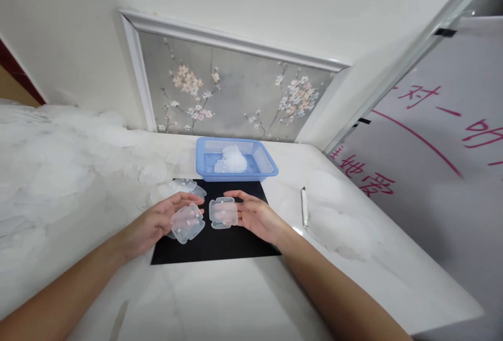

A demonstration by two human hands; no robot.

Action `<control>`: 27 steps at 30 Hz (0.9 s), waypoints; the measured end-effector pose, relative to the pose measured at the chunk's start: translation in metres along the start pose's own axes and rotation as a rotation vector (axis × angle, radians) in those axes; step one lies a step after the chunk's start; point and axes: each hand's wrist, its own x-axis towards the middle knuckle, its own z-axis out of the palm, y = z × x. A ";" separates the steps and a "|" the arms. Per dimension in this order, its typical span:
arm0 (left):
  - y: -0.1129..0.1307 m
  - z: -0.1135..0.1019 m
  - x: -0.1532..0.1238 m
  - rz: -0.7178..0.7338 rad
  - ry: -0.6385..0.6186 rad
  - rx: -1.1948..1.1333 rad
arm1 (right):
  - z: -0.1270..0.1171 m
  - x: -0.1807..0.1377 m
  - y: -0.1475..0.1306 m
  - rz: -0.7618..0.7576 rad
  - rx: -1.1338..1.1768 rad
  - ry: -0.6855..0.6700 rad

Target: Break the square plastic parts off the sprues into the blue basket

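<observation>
Above a black mat, my left hand is closed on a translucent, frosted plastic piece with notched corners and small white bumps. My right hand grips a similar squarish translucent plastic piece by its right edge. The two pieces are apart, with a narrow strip of mat showing between them. More translucent pieces lie at the mat's far left corner, partly hidden behind my left hand.
A blue plastic basket with several whitish pieces inside stands behind the mat. A large heap of translucent pieces covers the table's left side. A white pen-like cutter lies at right. Beyond are the wall and a whiteboard.
</observation>
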 end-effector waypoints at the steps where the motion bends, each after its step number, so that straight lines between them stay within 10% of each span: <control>1: 0.000 -0.001 -0.001 -0.006 -0.013 -0.006 | 0.000 -0.001 0.000 -0.009 -0.030 -0.013; 11: -0.003 -0.006 -0.002 -0.053 -0.114 -0.002 | 0.005 -0.005 0.002 -0.159 -0.419 -0.203; 27: 0.008 0.006 -0.007 -0.031 -0.131 0.121 | 0.013 -0.002 0.011 -0.241 -0.524 -0.015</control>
